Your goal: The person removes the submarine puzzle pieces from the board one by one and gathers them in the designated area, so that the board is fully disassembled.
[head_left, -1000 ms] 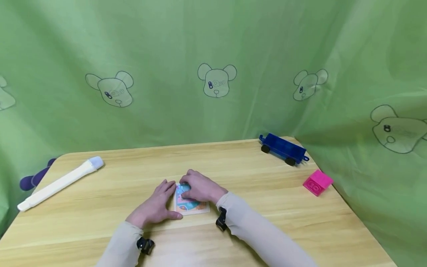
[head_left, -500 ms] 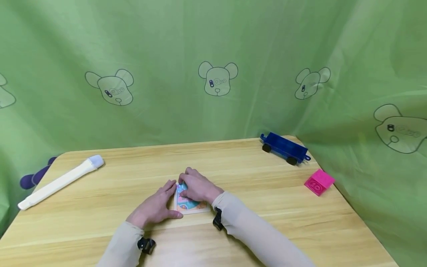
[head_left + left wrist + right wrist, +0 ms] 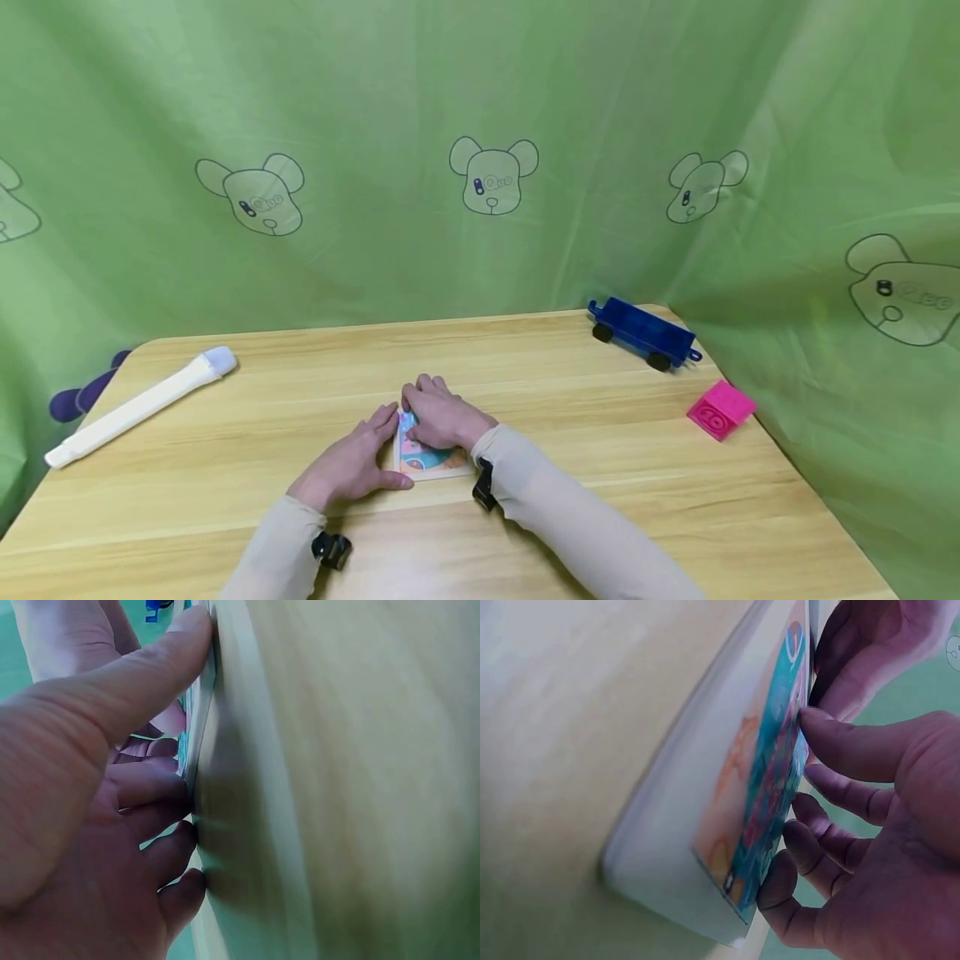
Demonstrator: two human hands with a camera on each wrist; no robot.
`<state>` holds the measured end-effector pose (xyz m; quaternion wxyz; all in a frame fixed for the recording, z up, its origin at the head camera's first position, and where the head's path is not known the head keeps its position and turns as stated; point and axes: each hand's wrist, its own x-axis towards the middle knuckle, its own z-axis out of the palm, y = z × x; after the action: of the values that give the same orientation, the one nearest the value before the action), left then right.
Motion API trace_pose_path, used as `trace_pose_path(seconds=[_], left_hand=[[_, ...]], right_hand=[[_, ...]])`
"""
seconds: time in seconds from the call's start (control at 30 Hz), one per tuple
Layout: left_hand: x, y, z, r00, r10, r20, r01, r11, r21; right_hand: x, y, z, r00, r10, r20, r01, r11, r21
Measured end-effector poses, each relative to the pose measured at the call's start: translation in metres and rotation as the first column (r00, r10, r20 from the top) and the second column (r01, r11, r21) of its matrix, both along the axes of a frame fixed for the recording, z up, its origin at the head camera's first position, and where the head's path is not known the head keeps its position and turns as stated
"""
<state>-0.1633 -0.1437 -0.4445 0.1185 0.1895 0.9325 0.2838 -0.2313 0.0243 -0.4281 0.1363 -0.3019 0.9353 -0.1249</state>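
Note:
A small flat picture board [image 3: 423, 461] with a pale border lies on the table, printed in turquoise, pink and orange. Along its left side rests my left hand [image 3: 347, 468], with the thumb on the near border and the fingertips by the far left corner. In the left wrist view the thumb [image 3: 142, 679] lies straight over the board's edge. My right hand [image 3: 447, 419] is on top, bent fingertips and thumb touching the picture [image 3: 761, 787]. Nothing plainly shows between them. The right hand hides the board's far right part.
A long white microphone-shaped thing [image 3: 142, 408] lies at the left of the wooden table [image 3: 300, 383]. At the back right stands a blue toy wagon [image 3: 645, 333], and near the right edge a pink block [image 3: 722, 410]. A green curtain [image 3: 375, 250] hangs behind.
My right hand has shifted slightly left and away from me over the picture. My left hand stays along the board's left side. The whole view has shifted slightly.

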Motion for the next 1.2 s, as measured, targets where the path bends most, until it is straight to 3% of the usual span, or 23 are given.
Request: trace_pose_path(seconds=[0.67, 0.97, 1.2], left_hand=[[-0.0010, 0.0009, -0.0004, 1.000, 0.003, -0.008, -0.003, 1.000, -0.002], [-0.0003, 0.0007, 0.0004, 1.000, 0.000, -0.020, 0.000, 1.000, -0.017], [-0.0014, 0.0011, -0.0002, 1.000, 0.004, -0.016, -0.004, 1.000, -0.024]], right_hand=[[-0.0007, 0.0011, 0.0001, 1.000, -0.006, -0.010, 0.006, 1.000, -0.019], [0.0000, 0.0080, 0.0008, 0.996, 0.064, -0.068, -0.068, 0.996, -0.062], [-0.0047, 0.0058, 0.0007, 0.998, 0.061, -0.031, -0.062, 0.997, -0.040]])
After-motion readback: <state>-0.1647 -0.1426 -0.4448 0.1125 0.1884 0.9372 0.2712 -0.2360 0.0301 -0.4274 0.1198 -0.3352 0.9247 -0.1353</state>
